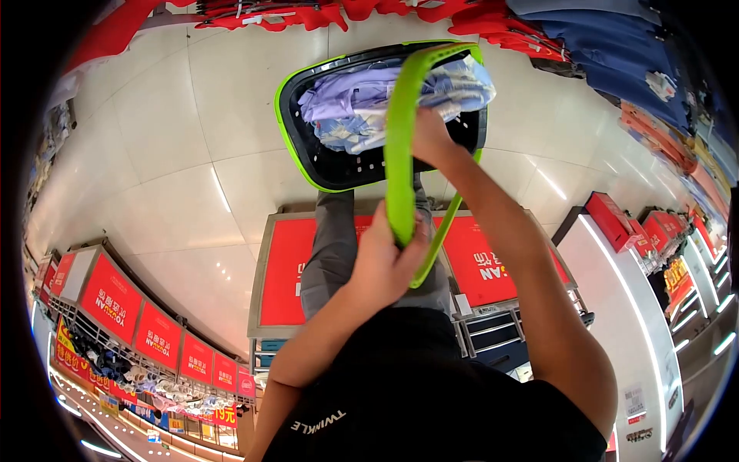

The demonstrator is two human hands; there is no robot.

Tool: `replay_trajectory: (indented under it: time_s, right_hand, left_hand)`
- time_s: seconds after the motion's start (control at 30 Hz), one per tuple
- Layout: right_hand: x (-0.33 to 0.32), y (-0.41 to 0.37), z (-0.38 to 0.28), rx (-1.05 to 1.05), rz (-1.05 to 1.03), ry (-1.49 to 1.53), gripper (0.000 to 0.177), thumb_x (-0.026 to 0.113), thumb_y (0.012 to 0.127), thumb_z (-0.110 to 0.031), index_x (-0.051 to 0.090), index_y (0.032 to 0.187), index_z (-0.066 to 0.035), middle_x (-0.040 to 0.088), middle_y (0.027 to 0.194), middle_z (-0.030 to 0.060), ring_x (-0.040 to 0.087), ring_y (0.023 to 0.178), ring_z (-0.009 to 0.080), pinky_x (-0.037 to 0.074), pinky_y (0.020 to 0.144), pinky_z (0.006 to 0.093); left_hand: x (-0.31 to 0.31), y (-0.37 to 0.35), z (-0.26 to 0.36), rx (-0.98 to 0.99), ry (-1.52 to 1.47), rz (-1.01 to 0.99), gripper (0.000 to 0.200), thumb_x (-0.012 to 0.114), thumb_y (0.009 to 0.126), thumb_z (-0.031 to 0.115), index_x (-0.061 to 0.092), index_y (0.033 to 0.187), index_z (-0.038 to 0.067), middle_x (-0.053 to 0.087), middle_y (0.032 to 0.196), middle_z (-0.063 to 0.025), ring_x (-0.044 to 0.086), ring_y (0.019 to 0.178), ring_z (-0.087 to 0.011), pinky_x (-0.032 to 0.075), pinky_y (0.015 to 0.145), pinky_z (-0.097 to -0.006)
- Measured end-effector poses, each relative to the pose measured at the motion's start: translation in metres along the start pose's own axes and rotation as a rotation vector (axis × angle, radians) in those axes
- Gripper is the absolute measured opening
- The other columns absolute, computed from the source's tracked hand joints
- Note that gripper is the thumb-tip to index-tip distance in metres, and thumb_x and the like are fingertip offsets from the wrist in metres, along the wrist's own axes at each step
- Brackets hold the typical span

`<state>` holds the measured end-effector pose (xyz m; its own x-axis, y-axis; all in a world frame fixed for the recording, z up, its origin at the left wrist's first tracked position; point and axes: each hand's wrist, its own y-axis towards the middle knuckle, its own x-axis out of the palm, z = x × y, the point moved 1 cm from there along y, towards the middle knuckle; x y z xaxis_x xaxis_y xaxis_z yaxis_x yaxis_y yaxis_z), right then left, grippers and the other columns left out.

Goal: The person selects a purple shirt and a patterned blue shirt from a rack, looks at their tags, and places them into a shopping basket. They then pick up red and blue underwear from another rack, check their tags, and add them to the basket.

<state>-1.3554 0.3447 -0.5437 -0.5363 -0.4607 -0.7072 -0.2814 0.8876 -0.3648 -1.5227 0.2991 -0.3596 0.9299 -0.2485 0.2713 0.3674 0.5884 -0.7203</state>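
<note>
A black shopping basket point(308, 165) with a bright green rim sits beyond my legs. Its green handle point(400, 146) swings up toward me, and my left hand point(389, 258) is closed around its near part. Inside the basket lie folded clothes: a plain lavender garment point(350, 88) and a blue-and-white patterned one point(466, 85). My right hand point(433, 138) reaches into the basket behind the handle and touches the clothes at their right part. The handle and the cloth hide most of its fingers, so their grip does not show.
Red clothes point(269, 14) hang at the far edge, and blue garments point(616, 58) hang at the far right. Close behind my legs stands a rack with red sign panels point(477, 258). More red-panelled racks point(115, 300) line the left; a white counter point(608, 277) stands right.
</note>
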Motion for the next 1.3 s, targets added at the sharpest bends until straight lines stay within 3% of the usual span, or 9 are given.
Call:
replay_trajectory:
  time_s: [0.2, 0.37, 0.43, 0.53, 0.57, 0.63, 0.8, 1.1, 1.3]
  right_hand:
    - [-0.041, -0.080, -0.049, 0.082, 0.142, 0.133, 0.013, 0.068, 0.081, -0.019, 0.064, 0.084, -0.007, 0.063, 0.073, 0.0105, 0.061, 0.067, 0.0302, 0.048, 0.061, 0.0398]
    - [-0.064, -0.104, -0.061, 0.237, 0.152, 0.199, 0.013, 0.070, 0.080, -0.015, 0.062, 0.084, -0.005, 0.061, 0.071, 0.0115, 0.059, 0.067, 0.0302, 0.046, 0.059, 0.0406]
    - [-0.073, -0.109, -0.060, 0.187, 0.134, 0.196, 0.013, 0.070, 0.080, -0.014, 0.063, 0.084, -0.005, 0.062, 0.072, 0.0114, 0.059, 0.067, 0.0303, 0.046, 0.059, 0.0402]
    - [-0.093, -0.111, -0.067, 0.088, 0.100, 0.177, 0.013, 0.071, 0.077, -0.010, 0.064, 0.085, -0.004, 0.063, 0.075, 0.0112, 0.060, 0.068, 0.0305, 0.048, 0.060, 0.0392]
    - [-0.099, -0.110, -0.071, 0.025, 0.102, 0.182, 0.013, 0.072, 0.076, -0.007, 0.063, 0.084, -0.002, 0.060, 0.072, 0.0115, 0.056, 0.064, 0.0291, 0.045, 0.058, 0.0374]
    - [-0.113, -0.106, -0.082, -0.018, 0.069, 0.166, 0.013, 0.073, 0.074, -0.003, 0.062, 0.082, 0.000, 0.057, 0.068, 0.0119, 0.053, 0.061, 0.0281, 0.042, 0.056, 0.0359]
    - [-0.135, -0.092, -0.091, -0.014, -0.080, 0.107, 0.013, 0.072, 0.074, -0.008, 0.063, 0.080, -0.002, 0.062, 0.074, 0.0121, 0.059, 0.070, 0.0328, 0.048, 0.061, 0.0397]
    - [-0.206, -0.117, -0.114, 0.023, -0.009, 0.235, 0.014, 0.074, 0.068, 0.001, 0.062, 0.074, 0.002, 0.051, 0.057, 0.0085, 0.045, 0.047, 0.0201, 0.031, 0.045, 0.0293]
    - [-0.157, -0.071, -0.092, 0.091, -0.291, 0.235, 0.014, 0.073, 0.073, -0.007, 0.064, 0.082, 0.000, 0.055, 0.062, 0.0123, 0.051, 0.054, 0.0255, 0.039, 0.052, 0.0337]
  left_hand:
    - [-0.047, 0.012, -0.022, -0.017, -0.069, 0.187, 0.018, 0.051, 0.088, -0.001, 0.045, 0.104, 0.004, 0.054, 0.078, -0.0041, 0.052, 0.057, -0.0085, 0.046, 0.053, -0.0234]
    - [-0.121, 0.046, -0.073, 0.007, 0.142, 0.350, 0.020, 0.052, 0.088, 0.005, 0.046, 0.107, 0.003, 0.057, 0.079, -0.0056, 0.055, 0.060, -0.0110, 0.046, 0.054, -0.0261]
    - [-0.150, 0.062, -0.104, -0.020, 0.359, 0.455, 0.024, 0.055, 0.088, 0.013, 0.049, 0.108, 0.002, 0.060, 0.078, -0.0104, 0.061, 0.065, -0.0199, 0.049, 0.059, -0.0333]
    - [-0.192, 0.089, -0.154, -0.017, 0.635, 0.468, 0.031, 0.057, 0.089, 0.017, 0.051, 0.114, 0.000, 0.063, 0.084, -0.0117, 0.064, 0.074, -0.0202, 0.050, 0.066, -0.0331]
    - [-0.196, 0.096, -0.158, -0.020, 0.634, 0.473, 0.031, 0.057, 0.089, 0.017, 0.051, 0.114, 0.000, 0.063, 0.084, -0.0117, 0.064, 0.074, -0.0202, 0.050, 0.066, -0.0331]
    - [-0.205, 0.109, -0.165, -0.046, 0.702, 0.525, 0.037, 0.059, 0.085, 0.025, 0.053, 0.114, 0.003, 0.066, 0.092, -0.0207, 0.063, 0.088, -0.0386, 0.049, 0.077, -0.0440]
    - [-0.232, 0.150, -0.192, -0.160, 0.897, 0.483, 0.039, 0.060, 0.084, 0.027, 0.053, 0.114, 0.003, 0.065, 0.101, -0.0237, 0.061, 0.098, -0.0410, 0.048, 0.083, -0.0473]
    - [-0.249, 0.188, -0.221, -0.259, 0.997, 0.443, 0.036, 0.063, 0.083, 0.029, 0.054, 0.106, 0.004, 0.065, 0.101, -0.0242, 0.061, 0.098, -0.0420, 0.049, 0.084, -0.0489]
    - [-0.239, 0.187, -0.201, -0.336, 1.027, 0.498, 0.034, 0.063, 0.084, 0.029, 0.054, 0.106, 0.005, 0.066, 0.099, -0.0226, 0.062, 0.095, -0.0412, 0.049, 0.081, -0.0495]
